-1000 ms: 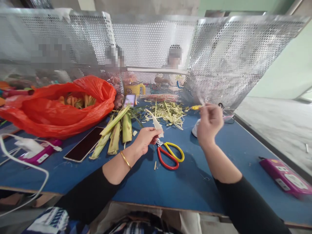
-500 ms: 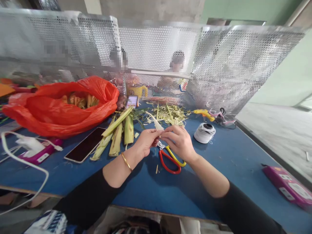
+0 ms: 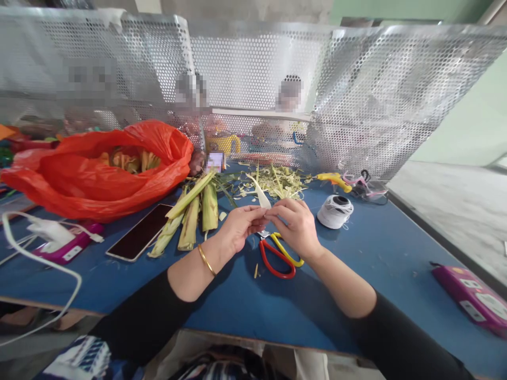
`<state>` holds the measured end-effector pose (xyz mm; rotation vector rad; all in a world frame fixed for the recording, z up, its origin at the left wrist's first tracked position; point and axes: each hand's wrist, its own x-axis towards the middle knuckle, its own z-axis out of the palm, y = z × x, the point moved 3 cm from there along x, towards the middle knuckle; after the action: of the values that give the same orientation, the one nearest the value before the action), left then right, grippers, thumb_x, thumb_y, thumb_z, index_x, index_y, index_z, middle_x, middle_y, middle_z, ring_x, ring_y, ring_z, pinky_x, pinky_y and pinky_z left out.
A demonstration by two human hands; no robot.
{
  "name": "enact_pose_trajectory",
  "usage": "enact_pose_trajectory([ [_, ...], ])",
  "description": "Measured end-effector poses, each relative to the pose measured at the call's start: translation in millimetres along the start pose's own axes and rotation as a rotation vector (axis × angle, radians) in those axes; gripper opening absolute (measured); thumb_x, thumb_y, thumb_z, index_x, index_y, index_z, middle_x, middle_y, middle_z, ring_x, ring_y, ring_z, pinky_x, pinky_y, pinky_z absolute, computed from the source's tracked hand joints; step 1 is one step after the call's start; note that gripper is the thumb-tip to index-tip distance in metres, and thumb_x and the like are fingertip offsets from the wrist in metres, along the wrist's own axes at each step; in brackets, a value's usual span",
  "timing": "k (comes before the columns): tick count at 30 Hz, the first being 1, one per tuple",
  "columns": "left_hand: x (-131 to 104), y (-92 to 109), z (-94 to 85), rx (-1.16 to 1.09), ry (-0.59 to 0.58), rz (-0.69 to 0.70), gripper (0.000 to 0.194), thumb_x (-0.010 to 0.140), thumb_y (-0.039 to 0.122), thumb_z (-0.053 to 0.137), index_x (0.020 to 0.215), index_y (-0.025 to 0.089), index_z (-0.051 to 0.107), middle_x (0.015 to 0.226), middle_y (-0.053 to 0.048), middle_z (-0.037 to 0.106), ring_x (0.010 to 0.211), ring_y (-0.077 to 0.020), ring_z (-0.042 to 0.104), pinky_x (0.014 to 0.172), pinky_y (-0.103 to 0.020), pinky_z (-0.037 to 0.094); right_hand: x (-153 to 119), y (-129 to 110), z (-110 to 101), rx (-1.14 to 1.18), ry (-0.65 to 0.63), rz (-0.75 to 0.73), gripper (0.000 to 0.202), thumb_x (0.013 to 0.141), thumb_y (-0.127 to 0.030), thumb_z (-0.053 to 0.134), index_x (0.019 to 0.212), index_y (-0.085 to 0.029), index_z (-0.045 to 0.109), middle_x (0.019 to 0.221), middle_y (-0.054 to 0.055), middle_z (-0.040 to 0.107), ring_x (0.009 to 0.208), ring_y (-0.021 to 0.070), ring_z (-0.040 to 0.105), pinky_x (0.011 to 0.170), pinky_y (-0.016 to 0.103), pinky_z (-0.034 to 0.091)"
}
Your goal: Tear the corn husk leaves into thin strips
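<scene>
From my remote seat I see both hands meet over the middle of the blue tabletop [image 3: 245,295]: the left hand [image 3: 237,229] pinches the base of a pale leaf strip [image 3: 261,196] whose tip points up toward 11 o'clock, and the right hand [image 3: 295,224] has its fingers [image 3: 277,214] closed on the same strip just beside the left ones, so both grasp it rather than lie loose. The strip sits above the scissors [image 3: 279,253], whose red and yellow loops lie at 6 o'clock of the hands with the blades hidden beneath them. My worry is that the strip looks thin and dry; I judge that a pull with the 2 grips so close could tear it or let it slip from the pinch, and a hand lowered carelessly could land on the hidden blades. The white spool [image 3: 335,211] at 3 o'clock stands near the right wrist and a sideways sweep could knock it. As for containers, the orange plastic bag [image 3: 99,179] at 10 o'clock lies open and holds yellowish husk pieces, though I cannot count them. Loose green stalks [image 3: 192,214] lie just beside the bag, next to a dark phone [image 3: 138,232], and a heap of trimmings [image 3: 279,182] rests at 12 o'clock, outside any container.
</scene>
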<state>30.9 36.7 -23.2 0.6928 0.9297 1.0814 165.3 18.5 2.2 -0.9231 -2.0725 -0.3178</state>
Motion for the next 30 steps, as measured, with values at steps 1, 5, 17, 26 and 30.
enact_pose_trajectory([
  [1, 0, -1, 0.0, -0.003, 0.012, -0.017, 0.008, 0.070, 0.012, 0.074, 0.067, 0.011, 0.066, 0.059, -0.003, 0.064, 0.053, -0.0096, 0.060, 0.054, -0.020, 0.047, 0, 1, 0, 0.002, -0.005, 0.011, 0.018, 0.091, -0.024, 0.055, 0.081, -0.021, 0.070, 0.080, 0.002, 0.067, 0.076, 0.0155, 0.060, 0.072, 0.031, 0.039],
  [5, -1, -3, 0.1, -0.016, 0.090, -0.056, 0.013, 0.077, 0.008, 0.066, 0.065, 0.012, 0.064, 0.055, -0.001, 0.062, 0.049, -0.0087, 0.058, 0.048, -0.019, 0.045, -1, 2, 2, -0.009, -0.035, -0.011, 0.020, 0.092, -0.024, 0.054, 0.081, -0.022, 0.070, 0.081, 0.003, 0.067, 0.075, 0.0162, 0.060, 0.072, 0.031, 0.038],
  [17, 0, 0, 0.5, 0.074, 0.159, 0.141, 0.011, 0.061, 0.014, 0.078, 0.063, 0.013, 0.067, 0.057, -0.001, 0.065, 0.053, -0.0106, 0.060, 0.054, -0.022, 0.045, 0, 11, 7, 0.292, -0.067, 0.412, 0.012, 0.082, -0.024, 0.062, 0.070, -0.022, 0.061, 0.074, 0.001, 0.064, 0.073, 0.0171, 0.059, 0.070, 0.030, 0.042],
  [26, 4, -1, -1.3, 0.150, 0.128, 0.221, 0.017, 0.054, 0.024, 0.080, 0.063, 0.014, 0.070, 0.057, -0.002, 0.066, 0.056, -0.0121, 0.060, 0.055, -0.023, 0.044, -3, 14, 13, 0.495, -0.106, 0.643, 0.012, 0.076, -0.030, 0.058, 0.069, -0.021, 0.059, 0.066, -0.001, 0.066, 0.067, 0.0158, 0.059, 0.065, 0.028, 0.044],
  [30, 3, -1, -0.9, 0.163, 0.132, 0.226, 0.018, 0.054, 0.027, 0.080, 0.063, 0.015, 0.070, 0.057, -0.002, 0.066, 0.057, -0.0129, 0.060, 0.054, -0.023, 0.044, -3, 14, 13, 0.500, -0.080, 0.659, 0.011, 0.074, -0.030, 0.058, 0.067, -0.021, 0.059, 0.065, -0.001, 0.066, 0.064, 0.0154, 0.059, 0.062, 0.027, 0.043],
])
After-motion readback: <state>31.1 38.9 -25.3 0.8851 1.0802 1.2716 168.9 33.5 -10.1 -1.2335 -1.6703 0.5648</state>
